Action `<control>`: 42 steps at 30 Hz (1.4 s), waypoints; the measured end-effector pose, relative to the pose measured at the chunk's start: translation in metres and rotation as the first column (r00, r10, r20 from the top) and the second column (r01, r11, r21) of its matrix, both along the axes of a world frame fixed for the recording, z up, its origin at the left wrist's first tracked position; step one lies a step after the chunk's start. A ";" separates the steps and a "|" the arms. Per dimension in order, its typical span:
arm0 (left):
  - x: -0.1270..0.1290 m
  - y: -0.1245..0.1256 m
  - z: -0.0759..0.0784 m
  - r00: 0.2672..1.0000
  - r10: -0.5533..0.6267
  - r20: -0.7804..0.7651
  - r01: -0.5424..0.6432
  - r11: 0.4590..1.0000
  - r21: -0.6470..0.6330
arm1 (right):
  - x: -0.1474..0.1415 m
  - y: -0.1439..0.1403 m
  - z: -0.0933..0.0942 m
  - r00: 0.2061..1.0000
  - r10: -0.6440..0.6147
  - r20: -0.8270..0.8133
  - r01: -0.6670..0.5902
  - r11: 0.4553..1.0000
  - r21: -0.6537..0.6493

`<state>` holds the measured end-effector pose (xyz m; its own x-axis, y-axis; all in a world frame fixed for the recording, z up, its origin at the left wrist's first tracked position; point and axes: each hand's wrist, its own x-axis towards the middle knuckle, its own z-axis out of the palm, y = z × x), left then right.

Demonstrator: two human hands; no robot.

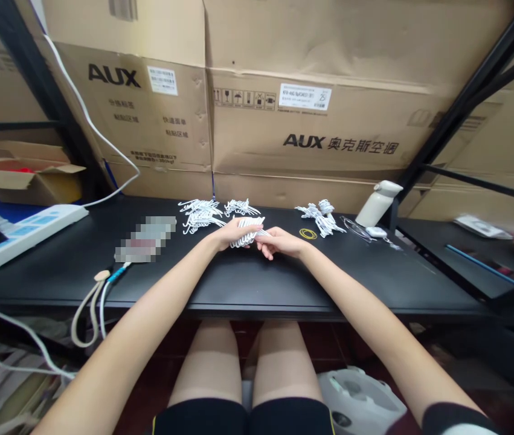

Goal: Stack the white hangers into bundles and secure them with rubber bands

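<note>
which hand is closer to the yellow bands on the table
Right. The right hand is a little to the left of the yellow bands; the left hand is farther left, around a white bundle.

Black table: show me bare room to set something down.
Bare: the front strip between left forearm and right forearm, nearer the wearer than the held white bundle; also the patch between right forearm and small white case. Crowded: the back, with other white bundles; the left, with the power strip.

Both arms (150,302) reach forward, fingers (268,251) curled inward.
</note>
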<state>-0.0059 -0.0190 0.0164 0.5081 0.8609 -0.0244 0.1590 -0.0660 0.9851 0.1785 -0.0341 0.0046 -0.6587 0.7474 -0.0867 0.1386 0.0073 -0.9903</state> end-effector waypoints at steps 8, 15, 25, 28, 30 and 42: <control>0.001 0.004 -0.005 0.997 -0.016 0.073 0.015 1.000 0.019 | -0.001 -0.001 0.002 0.999 -0.039 0.015 0.038 0.999 0.023; 0.002 0.003 -0.003 0.998 0.045 0.041 -0.045 0.999 0.002 | -0.004 -0.003 0.002 0.994 -0.101 0.051 0.099 0.994 0.038; 0.002 0.006 -0.005 0.996 0.062 0.064 -0.062 0.998 0.003 | -0.004 -0.002 0.001 0.987 -0.149 0.062 0.144 0.987 0.069; 0.001 0.006 -0.003 0.994 0.069 0.081 -0.070 0.997 0.014 | -0.005 -0.003 0.001 0.986 -0.165 0.019 0.163 0.983 0.088; 0.000 0.007 0.000 0.988 0.078 0.132 -0.080 0.997 0.008 | -0.004 -0.002 0.002 0.982 -0.186 -0.018 0.186 0.979 0.086; -0.019 0.033 0.008 0.776 0.497 0.389 -0.451 0.868 -0.209 | 0.001 0.005 0.002 0.942 -0.317 -0.108 0.331 0.931 0.153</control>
<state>-0.0251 0.0141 0.0244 0.0167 0.9999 -0.0037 -0.2815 0.0082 0.9595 0.1799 -0.0289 0.0071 -0.3782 0.9203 0.1005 0.0816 0.1413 -0.9866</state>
